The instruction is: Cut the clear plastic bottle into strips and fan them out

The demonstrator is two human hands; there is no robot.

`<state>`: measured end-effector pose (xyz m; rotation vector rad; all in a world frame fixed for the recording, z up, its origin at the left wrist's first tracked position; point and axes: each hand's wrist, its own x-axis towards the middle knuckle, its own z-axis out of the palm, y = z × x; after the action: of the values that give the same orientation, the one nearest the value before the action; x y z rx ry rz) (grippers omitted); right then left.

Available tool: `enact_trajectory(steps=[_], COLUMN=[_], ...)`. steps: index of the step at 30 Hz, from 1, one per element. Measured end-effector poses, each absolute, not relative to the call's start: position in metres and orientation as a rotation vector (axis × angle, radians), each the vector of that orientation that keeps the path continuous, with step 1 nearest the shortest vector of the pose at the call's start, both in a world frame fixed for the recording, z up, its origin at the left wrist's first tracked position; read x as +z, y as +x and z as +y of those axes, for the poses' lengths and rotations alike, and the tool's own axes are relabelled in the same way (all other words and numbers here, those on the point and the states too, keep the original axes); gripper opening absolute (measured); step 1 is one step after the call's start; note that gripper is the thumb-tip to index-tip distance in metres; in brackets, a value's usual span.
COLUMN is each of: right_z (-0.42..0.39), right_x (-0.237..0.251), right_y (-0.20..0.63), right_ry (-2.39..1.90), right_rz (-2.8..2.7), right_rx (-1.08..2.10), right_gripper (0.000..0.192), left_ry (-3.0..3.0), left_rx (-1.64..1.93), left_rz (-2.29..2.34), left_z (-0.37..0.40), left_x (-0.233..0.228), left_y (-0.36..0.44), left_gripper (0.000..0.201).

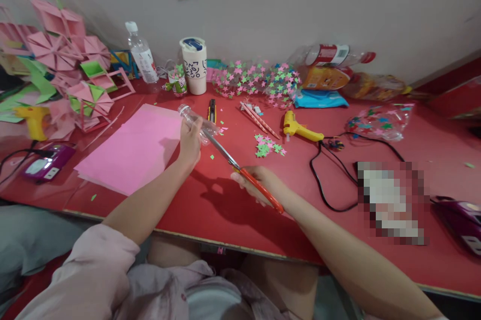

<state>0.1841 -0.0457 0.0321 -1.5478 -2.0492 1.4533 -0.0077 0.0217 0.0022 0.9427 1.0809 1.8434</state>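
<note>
My left hand (190, 140) is closed around a clear plastic bottle piece (195, 118), with the threaded neck at its upper left end. In my right hand (259, 185) is a pair of scissors (225, 153) with red-orange handles. Its blades point up and left and reach the plastic beside my left fingers; whether they are in the plastic I cannot tell. Just beyond lies a yellow and black utility knife (212, 111). Pink sheets of paper (135, 147) lie left of my left hand. Small green and pink paper stars (267, 145) are piled beyond my right hand.
A yellow glue gun (302, 128) with a black cord lies right of the stars. Pink pencils (259, 118), a tumbler (194, 67), a water bottle (142, 54) and star-covered plastic (259, 82) stand or lie along the wall. Folded paper models (62, 49) fill the left.
</note>
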Motion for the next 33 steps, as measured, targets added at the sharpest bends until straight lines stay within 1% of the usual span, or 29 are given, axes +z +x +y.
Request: enact_trajectory(steps=[6, 11, 16, 23, 28, 33], right_z=[-0.047, -0.048, -0.047, -0.046, -0.047, -0.045], right_x=[0.029, 0.036, 0.036, 0.026, 0.028, 0.028], right_y=[0.187, 0.182, 0.182, 0.188, 0.184, 0.183], right_ry=[-1.52, -1.522, -1.529, -1.549, -1.594, -1.587], right_rz=[-2.067, -2.025, -2.034, -2.072, -2.018, -2.036], right_rx=[1.45, 1.436, 1.419, 1.445, 1.465, 1.404], right_gripper=[0.052, 0.052, 0.052, 0.054, 0.051, 0.051], left_ry=[0.967, 0.976, 0.999, 1.127, 1.143, 1.146], left_rx=[1.805, 1.825, 1.842, 1.759, 1.769, 1.805], left_rz=[1.086, 1.081, 1.087, 1.028, 1.043, 0.992], left_z=[0.016, 0.015, 0.018, 0.013, 0.012, 0.014], left_x=[0.006, 0.007, 0.004, 0.004, 0.004, 0.002], left_y=[-0.004, -0.004, -0.008, -0.003, -0.002, -0.003], left_gripper=[0.014, 0.01, 0.019, 0.031, 0.032, 0.03])
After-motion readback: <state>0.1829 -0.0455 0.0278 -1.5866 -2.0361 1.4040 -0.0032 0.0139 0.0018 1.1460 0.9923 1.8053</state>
